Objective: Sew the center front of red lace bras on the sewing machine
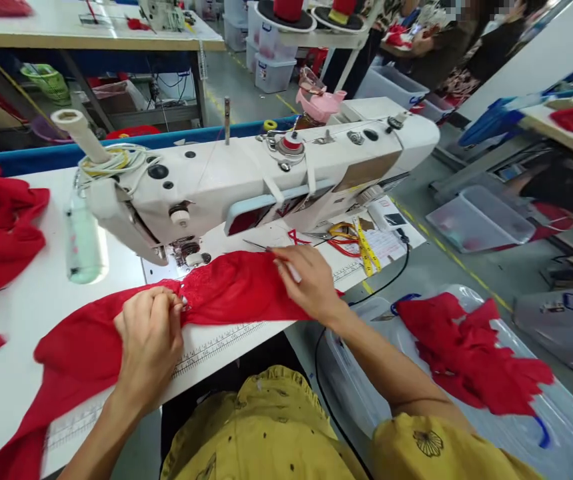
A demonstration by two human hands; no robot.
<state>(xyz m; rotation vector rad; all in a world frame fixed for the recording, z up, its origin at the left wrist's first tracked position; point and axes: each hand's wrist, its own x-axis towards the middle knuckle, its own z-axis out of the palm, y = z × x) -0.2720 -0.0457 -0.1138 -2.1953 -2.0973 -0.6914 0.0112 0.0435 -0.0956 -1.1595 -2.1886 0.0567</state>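
Note:
A long piece of red fabric (246, 287) lies along the front of the white sewing machine (206, 180), with a lacy patch near its middle. My left hand (151, 333) is closed, its thumb and fingers pinching the fabric beside that patch, just in front of the needle area. Over the fabric's right part, my right hand (311, 280) is closed around a slim pointed tool (255, 245). The tool's tip points left toward the machine; its exact kind is unclear, and my fingers hide most of it.
Scissors (343, 233) and a yellow tape measure (366, 248) lie on the table's right end. More red fabric (1, 227) is heaped at left. Red pieces (471, 353) rest on a clear plastic bin at right. A black cable (386, 283) hangs off the edge. Other people work behind.

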